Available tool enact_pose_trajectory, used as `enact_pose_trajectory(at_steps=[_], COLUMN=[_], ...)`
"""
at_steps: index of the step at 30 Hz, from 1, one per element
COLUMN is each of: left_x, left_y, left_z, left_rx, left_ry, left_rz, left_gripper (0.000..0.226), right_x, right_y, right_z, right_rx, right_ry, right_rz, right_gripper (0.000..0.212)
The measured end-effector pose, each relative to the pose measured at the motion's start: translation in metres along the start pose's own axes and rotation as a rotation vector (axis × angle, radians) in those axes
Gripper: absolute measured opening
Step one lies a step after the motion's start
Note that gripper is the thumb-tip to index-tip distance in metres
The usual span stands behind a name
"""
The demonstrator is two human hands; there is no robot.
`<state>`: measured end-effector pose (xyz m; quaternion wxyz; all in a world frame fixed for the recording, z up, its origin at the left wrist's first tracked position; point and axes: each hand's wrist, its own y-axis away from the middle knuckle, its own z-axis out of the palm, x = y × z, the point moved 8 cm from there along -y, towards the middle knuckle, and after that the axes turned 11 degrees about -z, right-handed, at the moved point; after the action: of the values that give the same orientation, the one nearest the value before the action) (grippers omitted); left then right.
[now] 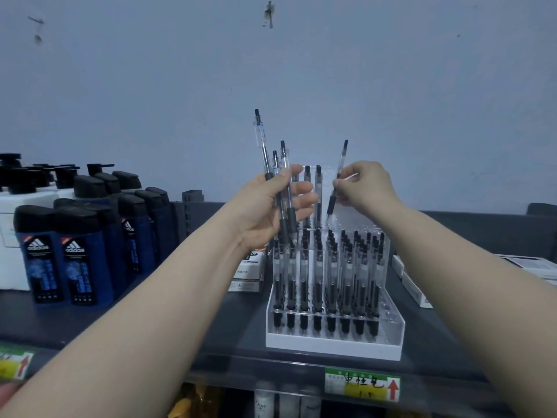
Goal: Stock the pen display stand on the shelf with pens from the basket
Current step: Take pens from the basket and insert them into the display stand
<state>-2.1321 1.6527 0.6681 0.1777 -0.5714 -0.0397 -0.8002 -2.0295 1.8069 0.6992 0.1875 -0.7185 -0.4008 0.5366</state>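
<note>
Your left grip (265, 209) clutches a bundle of clear black-tipped pens (284, 159).
Right grip (366, 188) pinches one such pen (342, 159), tilted, above the clear acrylic stand (331, 345).

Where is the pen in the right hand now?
In the head view, right of centre: the clear black-tipped pen is pinched by the right hand, tip down over the back rows of the clear acrylic pen display stand.
</note>
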Motion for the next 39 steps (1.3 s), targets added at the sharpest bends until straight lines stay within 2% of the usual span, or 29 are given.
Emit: enact_pose_trajectory(at_steps=[4, 8, 11, 20, 30, 32, 33, 35, 37, 39], left_x=[-0.001, -0.002, -0.002, -0.004, -0.003, -0.002, -0.002, -0.002, -0.003, -0.004], left_y=[0.0, -0.001, -0.001, -0.001, 0.0, 0.0, 0.0, -0.001, -0.002, -0.002], left_z=[0.0, 0.001, 0.003, 0.006, 0.008, 0.008, 0.008, 0.008, 0.011, 0.017], left_rx=[0.005, 0.006, 0.001, -0.018, -0.045, -0.045, -0.039, -0.016, -0.003, -0.011], left_ry=[-0.011, -0.027, -0.033, -0.005, -0.012, -0.02, -0.028, -0.05, -0.08, -0.116], left_rz=[-0.002, -0.007, -0.009, -0.015, -0.009, -0.007, -0.004, -0.001, -0.004, -0.005], left_gripper=[0.018, 0.019, 0.019, 0.018, 0.019, 0.019, 0.019, 0.02, 0.021, 0.023], right_x=[-0.005, 0.005, 0.01, 0.012, 0.009, 0.0, -0.011, -0.036, -0.054, -0.065], right_y=[-0.004, 0.006, 0.008, 0.009, 0.011, 0.01, 0.01, 0.014, 0.024, 0.032], right_z=[0.001, 0.017, 0.021, 0.022, 0.022, 0.012, 0.003, -0.01, -0.004, 0.006], right_rx=[0.018, -0.148, -0.21, -0.233, -0.35, -0.295, -0.211, -0.076, -0.147, -0.261], right_ry=[0.058, 0.172, 0.213, 0.209, 0.269, 0.272, 0.231, -0.015, -0.242, -0.306], right_rz=[-0.044, -0.003, 0.02, 0.047, 0.086, 0.039, -0.02, -0.114, -0.093, -0.074], right_gripper=[0.01, 0.014, 0.014, 0.014, 0.02, 0.022, 0.019, 0.014, 0.019, 0.019])
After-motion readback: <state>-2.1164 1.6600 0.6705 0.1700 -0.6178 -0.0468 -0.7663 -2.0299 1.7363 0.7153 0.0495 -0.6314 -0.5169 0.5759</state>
